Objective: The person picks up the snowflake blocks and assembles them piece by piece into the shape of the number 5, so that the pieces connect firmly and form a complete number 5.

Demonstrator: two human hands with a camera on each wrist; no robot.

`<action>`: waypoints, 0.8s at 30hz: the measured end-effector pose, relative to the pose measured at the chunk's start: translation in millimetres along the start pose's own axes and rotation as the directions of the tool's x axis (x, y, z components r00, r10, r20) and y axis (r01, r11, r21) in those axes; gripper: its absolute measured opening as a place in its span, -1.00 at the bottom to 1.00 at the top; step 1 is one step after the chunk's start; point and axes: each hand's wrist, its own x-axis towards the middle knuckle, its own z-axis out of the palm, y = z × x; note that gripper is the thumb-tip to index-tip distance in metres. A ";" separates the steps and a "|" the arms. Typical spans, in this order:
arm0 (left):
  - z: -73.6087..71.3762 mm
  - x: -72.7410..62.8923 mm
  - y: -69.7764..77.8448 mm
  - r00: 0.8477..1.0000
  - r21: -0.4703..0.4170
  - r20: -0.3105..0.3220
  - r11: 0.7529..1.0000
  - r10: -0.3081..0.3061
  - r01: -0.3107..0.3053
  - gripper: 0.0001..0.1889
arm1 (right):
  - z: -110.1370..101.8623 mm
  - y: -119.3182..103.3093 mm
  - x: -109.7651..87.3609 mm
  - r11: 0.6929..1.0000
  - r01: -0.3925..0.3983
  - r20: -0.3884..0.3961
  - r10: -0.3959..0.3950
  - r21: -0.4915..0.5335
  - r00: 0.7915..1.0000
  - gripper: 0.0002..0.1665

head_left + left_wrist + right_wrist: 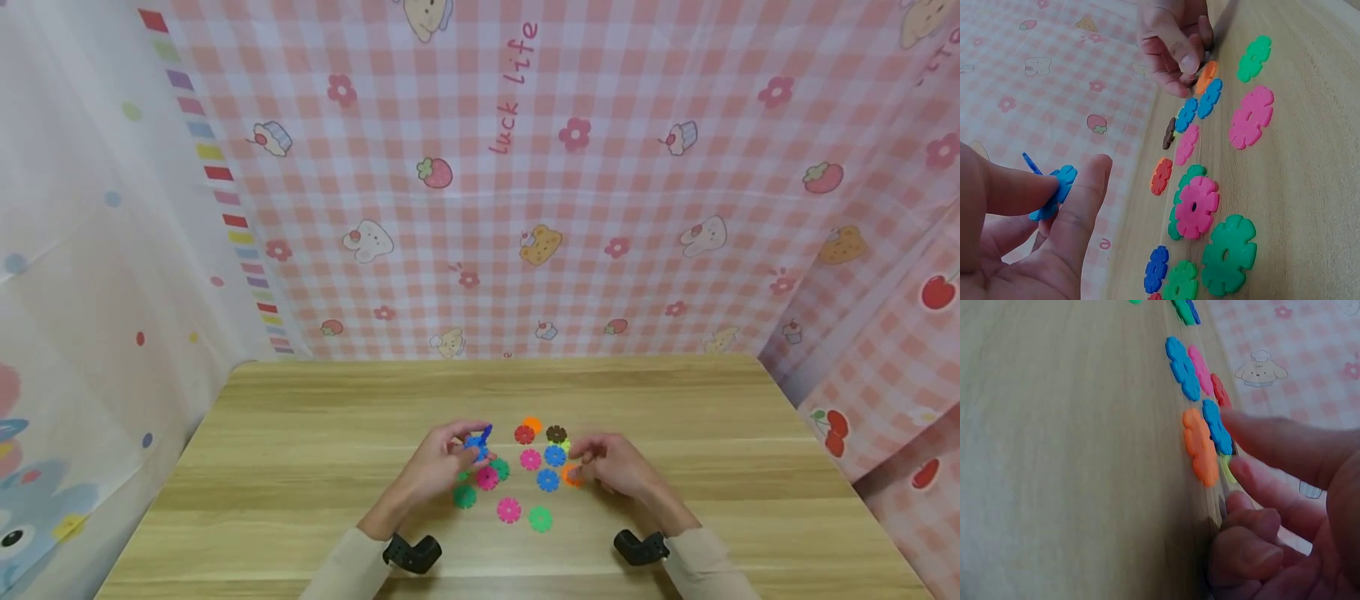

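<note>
Head view: at lower centre, in the left hand (438,462), a firm pinch on a light-blue disc (475,450), with a dark-blue disc (487,432) standing at an angle against it; depth of any join impossible to tell. Further right, a right hand (617,465) with fingers loosely bent and nothing visibly held, close to an orange disc (571,475) on the wooden table (337,417).

Left wrist view: at lower left, the light-blue disc between thumb and finger, dark-blue edge jutting to the upper left. Possible twist or loss of the dark-blue disc, from a pinch apparently on its partner alone.

Right wrist view: right of centre, thumb and finger apart; orange disc just left, overlapping a blue disc (1217,428) in the picture. Possible knock to the blue disc, from so tight a cluster.
</note>
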 end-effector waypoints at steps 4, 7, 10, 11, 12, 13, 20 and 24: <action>-1.4 0.9 -1.4 0.999 -0.072 0.029 0.997 -0.015 0.017 -0.58 | -2.5 1.4 -1.6 1.000 0.015 0.045 -0.014 -0.015 0.999 -0.59; -2.1 1.3 -2.7 0.998 -0.145 0.054 0.989 -0.020 0.027 -0.56 | -0.6 3.5 -1.6 0.993 0.081 0.032 -0.078 -0.088 0.996 -0.60; -2.4 2.3 -3.3 0.998 -0.193 0.067 0.981 -0.018 0.031 -0.54 | 1.8 5.2 -0.8 0.974 0.161 0.017 -0.161 -0.162 0.987 -0.66; -2.5 2.7 -3.5 0.997 -0.204 0.070 0.978 -0.017 0.031 -0.53 | 2.3 5.5 -0.6 0.968 0.179 0.015 -0.180 -0.177 0.984 -0.68; -2.4 3.1 -3.7 0.997 -0.214 0.070 0.976 -0.016 0.031 -0.53 | 2.7 5.6 -0.6 0.966 0.185 0.015 -0.186 -0.181 0.982 -0.69; -2.4 3.6 -3.8 0.997 -0.222 0.070 0.975 -0.014 0.029 -0.52 | 3.0 5.8 -0.5 0.965 0.187 0.013 -0.188 -0.182 0.982 -0.69; -1.0 4.6 -3.9 0.999 -0.219 0.050 0.976 -0.007 0.017 -0.50 | 3.1 5.3 0.8 0.976 0.149 0.005 -0.150 -0.161 0.989 -0.68; -0.1 3.7 -1.9 0.999 -0.191 0.042 0.981 -0.016 0.023 -0.52 | 2.8 6.4 1.8 0.990 0.107 0.014 -0.106 -0.094 0.994 -0.73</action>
